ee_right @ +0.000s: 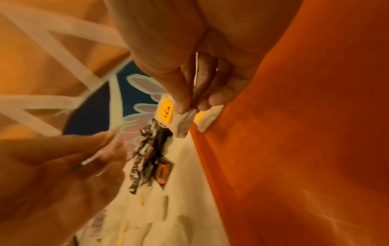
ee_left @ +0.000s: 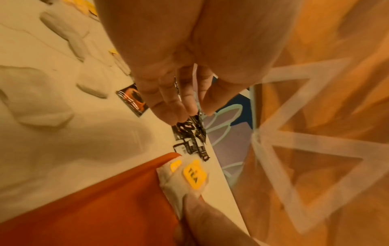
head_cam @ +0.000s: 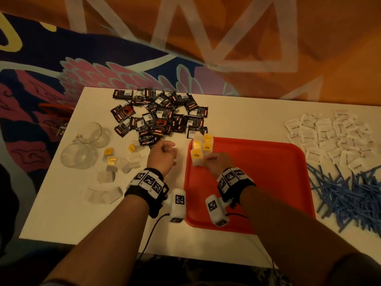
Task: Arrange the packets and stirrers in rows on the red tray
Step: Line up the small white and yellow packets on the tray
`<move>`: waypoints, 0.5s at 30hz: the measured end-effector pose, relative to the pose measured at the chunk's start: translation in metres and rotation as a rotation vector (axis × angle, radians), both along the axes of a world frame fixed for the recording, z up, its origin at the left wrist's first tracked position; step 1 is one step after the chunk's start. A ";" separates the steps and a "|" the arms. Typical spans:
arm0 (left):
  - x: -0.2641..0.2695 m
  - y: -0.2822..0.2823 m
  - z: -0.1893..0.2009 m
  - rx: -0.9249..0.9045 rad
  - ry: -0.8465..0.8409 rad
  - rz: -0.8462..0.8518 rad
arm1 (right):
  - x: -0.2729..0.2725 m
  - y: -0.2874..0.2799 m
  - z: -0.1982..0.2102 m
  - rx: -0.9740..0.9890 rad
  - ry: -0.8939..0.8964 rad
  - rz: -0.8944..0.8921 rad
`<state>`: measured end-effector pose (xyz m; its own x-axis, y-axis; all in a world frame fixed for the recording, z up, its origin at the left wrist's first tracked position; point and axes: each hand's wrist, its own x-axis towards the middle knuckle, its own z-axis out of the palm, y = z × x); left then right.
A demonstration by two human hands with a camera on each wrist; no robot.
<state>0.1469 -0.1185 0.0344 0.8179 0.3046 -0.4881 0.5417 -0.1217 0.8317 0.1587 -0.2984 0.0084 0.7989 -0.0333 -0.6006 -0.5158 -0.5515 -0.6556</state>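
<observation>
A red tray (head_cam: 268, 182) lies on the white table. Three tea bags with yellow tags (head_cam: 207, 144) sit at its far left corner. My right hand (head_cam: 204, 159) pinches another tea bag (head_cam: 196, 156) by its lower end at the tray's left edge; in the right wrist view the thumb and fingers (ee_right: 181, 103) grip this tea bag (ee_right: 166, 111). My left hand (head_cam: 172, 149) hovers over the table just left of the tray, fingers relaxed and holding nothing, as the left wrist view of the left hand (ee_left: 183, 106) confirms.
A heap of black packets (head_cam: 160, 114) lies at the back of the table. Loose tea bags (head_cam: 112, 162) and two glass cups (head_cam: 82, 145) are on the left. White packets (head_cam: 334, 137) and blue stirrers (head_cam: 348, 195) lie right of the tray.
</observation>
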 end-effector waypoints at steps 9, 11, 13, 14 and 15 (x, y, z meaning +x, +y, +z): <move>-0.018 0.044 -0.030 -0.050 0.101 0.111 | 0.010 0.019 -0.027 -0.160 0.085 -0.025; -0.018 0.050 -0.032 -0.047 0.103 0.120 | 0.013 0.021 -0.029 -0.164 0.105 -0.060; -0.018 0.054 -0.033 -0.045 0.101 0.122 | 0.015 0.021 -0.031 -0.169 0.123 -0.067; -0.018 0.056 -0.033 -0.041 0.099 0.121 | 0.016 0.021 -0.032 -0.180 0.134 -0.057; -0.018 0.057 -0.034 -0.035 0.098 0.117 | 0.017 0.021 -0.032 -0.190 0.145 -0.055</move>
